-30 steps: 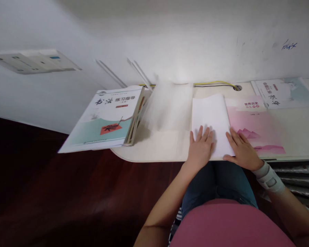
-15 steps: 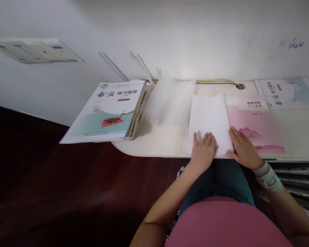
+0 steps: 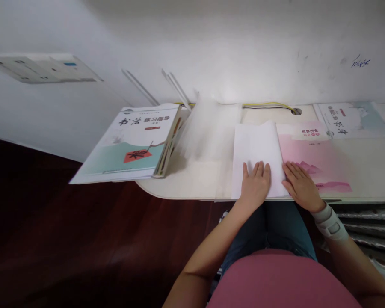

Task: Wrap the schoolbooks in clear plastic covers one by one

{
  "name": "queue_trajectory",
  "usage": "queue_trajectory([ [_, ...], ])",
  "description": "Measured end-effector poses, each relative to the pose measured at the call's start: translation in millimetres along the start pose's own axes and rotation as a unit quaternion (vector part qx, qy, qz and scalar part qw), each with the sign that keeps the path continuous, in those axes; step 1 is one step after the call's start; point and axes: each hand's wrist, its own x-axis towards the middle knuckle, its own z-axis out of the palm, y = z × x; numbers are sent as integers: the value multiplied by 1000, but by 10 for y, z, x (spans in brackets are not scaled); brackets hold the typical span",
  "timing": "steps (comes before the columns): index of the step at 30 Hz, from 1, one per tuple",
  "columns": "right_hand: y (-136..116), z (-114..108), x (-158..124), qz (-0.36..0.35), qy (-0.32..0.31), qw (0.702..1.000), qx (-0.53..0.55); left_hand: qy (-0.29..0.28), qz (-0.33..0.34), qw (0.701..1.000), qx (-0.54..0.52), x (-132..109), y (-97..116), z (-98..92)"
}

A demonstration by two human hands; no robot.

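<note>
A pink book (image 3: 321, 158) with a mountain picture lies on the white desk (image 3: 189, 184) in front of me. Along its left side is a white sheet (image 3: 258, 141), either its opened cover flap or loose paper; I cannot tell which. My left hand (image 3: 256, 186) rests flat on the lower part of this white sheet, thumb apart from the fingers. With fingers stretched out, my right hand (image 3: 301, 186) presses on the pink book's left edge, beside the white sheet. A wrist brace (image 3: 330, 222) wraps my right wrist.
At the desk's left end stands a stack of books (image 3: 131, 145), overhanging the edge. Clear plastic film (image 3: 208, 128) lies between it and the white sheet. Another calligraphy book (image 3: 353, 119) lies at the back right. A yellow cable (image 3: 266, 103) runs along the wall to a round hole.
The whole view has shifted slightly. My left hand has slid a little right across the white sheet, and my right hand stays by the book's edge.
</note>
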Motion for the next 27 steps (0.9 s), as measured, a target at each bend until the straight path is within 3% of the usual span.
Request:
queue_trajectory([
  [11,1,40,-6,6,3,1000,-3,-33,-25,999,15,15,-90,-11],
  [19,-38,34,14,5,12,999,-40,-49,-31,998,41,-177,-158,-107],
  [27,-54,49,16,8,17,999,-44,-31,-10,999,18,61,16,-78],
])
